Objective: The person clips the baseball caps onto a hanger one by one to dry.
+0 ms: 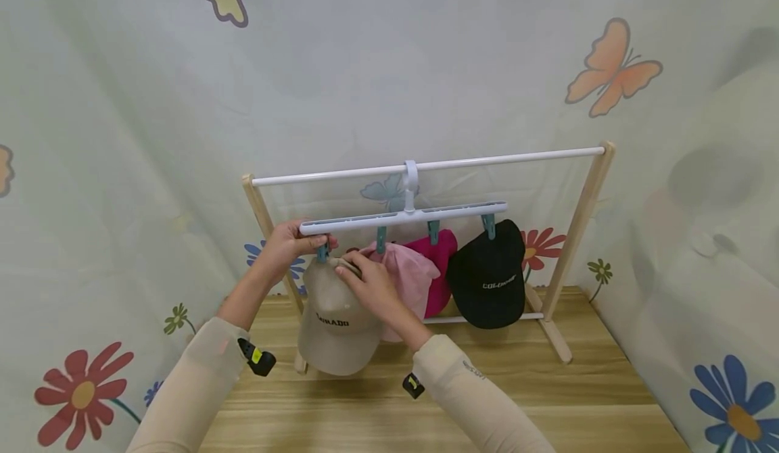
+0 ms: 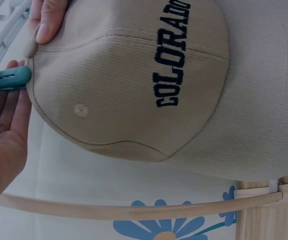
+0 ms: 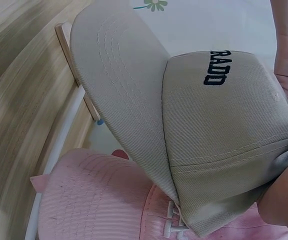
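Note:
A beige cap with dark COLORADO lettering hangs brim down below the left end of a white clip hanger. At that end my left hand pinches a teal clip between thumb and fingers. The clip's tip meets the top of the cap, near its button. My right hand grips the cap's crown, thumb on the fabric close to the button in the left wrist view. Part of the right hand's hold is hidden behind the cap.
A pink cap, a magenta cap and a black cap hang to the right under teal clips. The hanger hooks over the white rod of a wooden-legged rack. Underneath is a wood-grain table; behind, a printed cloth.

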`<state>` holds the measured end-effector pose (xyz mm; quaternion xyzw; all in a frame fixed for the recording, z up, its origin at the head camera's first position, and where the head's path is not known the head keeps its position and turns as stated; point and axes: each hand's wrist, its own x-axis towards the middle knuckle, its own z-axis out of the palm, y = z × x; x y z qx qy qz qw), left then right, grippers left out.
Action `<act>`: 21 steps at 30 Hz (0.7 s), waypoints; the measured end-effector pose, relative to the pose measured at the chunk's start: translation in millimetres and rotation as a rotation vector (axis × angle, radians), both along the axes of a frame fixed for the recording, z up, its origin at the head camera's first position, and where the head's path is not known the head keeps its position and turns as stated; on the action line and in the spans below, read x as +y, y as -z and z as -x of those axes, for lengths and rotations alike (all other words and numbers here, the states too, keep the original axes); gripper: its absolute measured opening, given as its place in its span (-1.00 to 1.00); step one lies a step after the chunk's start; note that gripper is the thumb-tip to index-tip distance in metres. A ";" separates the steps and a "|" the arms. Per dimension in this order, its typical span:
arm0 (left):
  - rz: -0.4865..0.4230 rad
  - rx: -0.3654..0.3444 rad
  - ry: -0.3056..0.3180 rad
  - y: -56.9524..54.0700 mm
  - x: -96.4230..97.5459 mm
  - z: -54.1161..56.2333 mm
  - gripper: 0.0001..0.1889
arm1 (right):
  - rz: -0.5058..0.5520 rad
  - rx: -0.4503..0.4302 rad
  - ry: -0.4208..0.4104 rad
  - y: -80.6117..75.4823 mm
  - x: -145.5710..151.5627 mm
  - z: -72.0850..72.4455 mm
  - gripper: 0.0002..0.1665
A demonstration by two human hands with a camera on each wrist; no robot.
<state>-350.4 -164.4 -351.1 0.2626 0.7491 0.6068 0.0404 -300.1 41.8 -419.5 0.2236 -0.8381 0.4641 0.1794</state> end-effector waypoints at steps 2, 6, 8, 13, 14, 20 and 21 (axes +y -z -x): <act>-0.002 0.004 0.003 -0.3 0.1 -1.0 -0.69 | 0.004 0.002 0.003 0.1 -0.3 -0.4 -0.72; -0.004 0.020 0.021 0.9 0.3 -0.6 -0.67 | 0.012 0.002 0.008 1.1 -1.2 -0.4 -0.73; 0.000 0.026 0.026 2.0 0.5 0.4 -0.67 | 0.020 -0.002 0.009 1.2 -1.3 -0.1 -0.74; 0.031 0.036 0.019 2.9 1.0 0.9 -0.71 | 0.038 -0.005 0.010 -1.4 -1.6 -0.2 -0.76; 0.038 0.037 0.018 3.2 1.0 1.0 -0.72 | 0.038 -0.003 0.011 -1.9 -1.7 -0.4 -0.76; 0.040 0.023 0.014 2.8 1.3 0.3 -0.72 | 0.035 0.004 0.010 -1.9 -2.1 0.1 -0.76; 0.038 0.022 0.015 2.9 1.3 0.3 -0.72 | 0.036 0.002 0.009 -1.8 -2.1 0.3 -0.76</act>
